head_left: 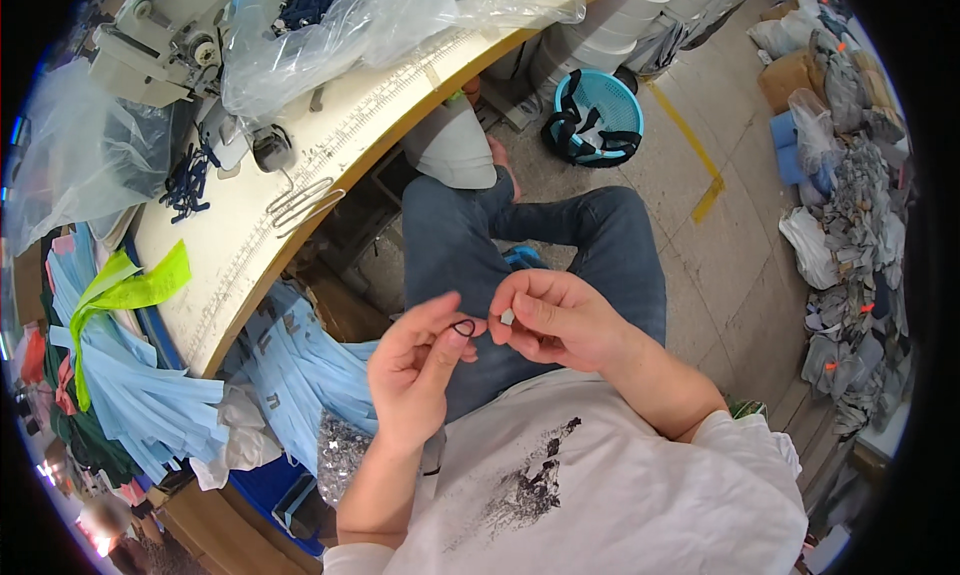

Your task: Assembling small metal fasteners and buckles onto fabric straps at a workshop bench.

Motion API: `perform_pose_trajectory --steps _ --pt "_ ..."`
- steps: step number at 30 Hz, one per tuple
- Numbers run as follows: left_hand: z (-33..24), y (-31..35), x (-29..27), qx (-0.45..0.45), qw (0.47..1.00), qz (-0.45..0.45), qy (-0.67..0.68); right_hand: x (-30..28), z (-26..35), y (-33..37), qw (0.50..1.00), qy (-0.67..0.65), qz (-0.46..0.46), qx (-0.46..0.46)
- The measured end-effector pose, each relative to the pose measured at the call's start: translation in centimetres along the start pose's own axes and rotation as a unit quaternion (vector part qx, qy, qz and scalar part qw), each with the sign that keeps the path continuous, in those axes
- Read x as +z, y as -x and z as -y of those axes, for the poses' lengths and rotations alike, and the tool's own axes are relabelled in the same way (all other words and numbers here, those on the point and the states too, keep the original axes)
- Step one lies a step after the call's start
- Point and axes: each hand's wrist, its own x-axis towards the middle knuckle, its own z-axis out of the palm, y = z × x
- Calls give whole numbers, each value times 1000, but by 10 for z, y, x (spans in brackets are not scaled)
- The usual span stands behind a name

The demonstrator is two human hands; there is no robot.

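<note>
Both hands are raised over my lap, close together and apart by a small gap. In my left hand, thumb and forefinger pinch a small dark loop, perhaps of cord or narrow strip. My right hand has its fingers curled in, with a small whitish piece showing at the fingertips; its kind is too small to make out. Light blue fabric strips hang beside my left forearm. On the table lies a pile of small dark navy strips, beyond my left hand.
A sewing machine stands on the curved white table, partly under clear plastic bags. Bent wire lies near the table edge. More blue strips and a yellow-green strip drape left. A blue basket and grey scrap heaps sit on the floor.
</note>
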Motion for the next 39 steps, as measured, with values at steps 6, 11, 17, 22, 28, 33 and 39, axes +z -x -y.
perform_pose_trajectory --steps 6,11,17,22,28,33,39 --pt "-3 -4 0 29 997 34 -57 -3 4 4 999 46 -18 -14" --pt "-6 -2 12 35 996 -2 -79 -8 1 3 996 37 10 -83" --pt "-3 -6 8 77 993 14 -91 -6 3 5 988 103 -27 -109" --pt "-1 -4 10 78 994 16 -73 1 11 9 988 109 -63 -84" --pt "-3 -6 18 56 995 -33 -72 1 12 9 982 141 -49 -119" --pt "-3 -9 15 109 982 15 -153 0 8 7 975 159 -40 -149" --pt "1 -6 20 163 981 3 -108 9 6 6 958 217 -48 -182"
